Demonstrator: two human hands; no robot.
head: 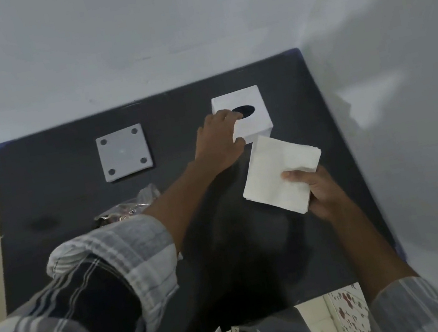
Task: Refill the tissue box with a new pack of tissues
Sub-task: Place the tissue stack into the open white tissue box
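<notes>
A white cube-shaped tissue box (251, 98) with a dark oval opening on top stands at the far right of the dark table (80, 248). My left hand (219, 139) grips the box's near-left corner, fingers on top and thumb on its side. My right hand (323, 191) holds a stack of white tissues (277, 173) just in front of the box, above the table. The box's square white base plate (124, 156), with round pads at its corners, lies flat to the left.
A crumpled clear plastic wrapper (128, 208) lies on the table, partly hidden by my left sleeve. Grey walls (400, 75) meet at the table's far right corner. Tiled floor shows at the left and near edges.
</notes>
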